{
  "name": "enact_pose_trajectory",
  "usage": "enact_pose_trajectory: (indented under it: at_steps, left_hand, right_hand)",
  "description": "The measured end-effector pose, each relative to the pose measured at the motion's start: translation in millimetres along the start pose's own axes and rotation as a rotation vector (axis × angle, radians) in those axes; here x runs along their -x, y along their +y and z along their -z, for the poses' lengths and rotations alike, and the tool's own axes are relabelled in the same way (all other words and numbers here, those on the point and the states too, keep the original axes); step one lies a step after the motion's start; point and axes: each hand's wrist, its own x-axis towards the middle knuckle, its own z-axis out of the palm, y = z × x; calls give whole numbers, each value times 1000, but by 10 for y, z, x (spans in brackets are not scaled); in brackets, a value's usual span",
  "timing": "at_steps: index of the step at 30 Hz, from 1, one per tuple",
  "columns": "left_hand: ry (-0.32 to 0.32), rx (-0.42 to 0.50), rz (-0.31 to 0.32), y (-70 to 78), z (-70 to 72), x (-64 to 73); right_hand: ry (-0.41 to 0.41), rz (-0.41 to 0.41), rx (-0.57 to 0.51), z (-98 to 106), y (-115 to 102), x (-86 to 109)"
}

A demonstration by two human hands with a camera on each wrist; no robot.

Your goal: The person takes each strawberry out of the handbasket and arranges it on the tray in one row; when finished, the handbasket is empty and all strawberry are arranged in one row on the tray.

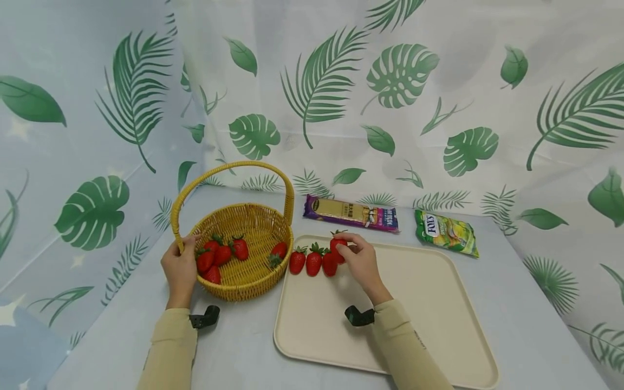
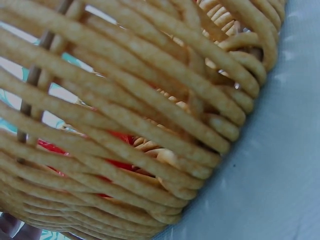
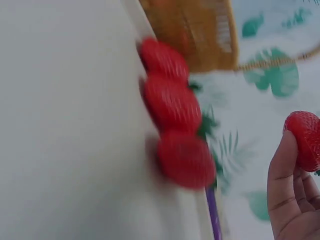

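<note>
Right hand (image 1: 359, 261): thumb and fingers narrowed round one strawberry (image 1: 337, 248), leaf end pointing away from the person. Left hand (image 1: 180, 265): fingers bent over the near-left rim of the yellow wicker basket (image 1: 244, 292), at the foot of its handle (image 1: 248, 163); the exact finger placement is partly hidden.

Handling, estimated: the held strawberry is probably light; whether real or imitation cannot be told. If real, soft flesh that bruises under a hard pinch, and a glossy skin that may slip. Best hold is across the widest part of the body, light pressure, leaves left free. The basket looks light and fairly stiff, with some give in the weave; rim or handle should serve as grips.

Containers: the basket lies between the hands, mostly to the right of the left hand. Inside, a cluster of strawberries (image 1: 222, 255) sits just beside the left hand, at least five; a lone strawberry (image 1: 279, 249) rests at the wall toward the right hand. The cream tray (image 1: 414, 303) extends under and to the right of the right hand. On it, a row of three strawberries (image 1: 314, 263) stands just left of the right hand, leaves away from the person. Contact between held strawberry and tray: cannot tell.
</note>
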Motion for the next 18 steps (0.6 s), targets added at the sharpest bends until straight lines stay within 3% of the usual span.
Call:
enact_pose_trajectory:
  at_steps: [9, 18]
  left_hand:
    - [-6, -2, -4, 20, 7, -13]
    - [-4, -3, -13, 15, 7, -1]
  right_hand:
    - [155, -157, -15, 327, 247, -143]
    - [157, -202, -14, 430, 339, -169]
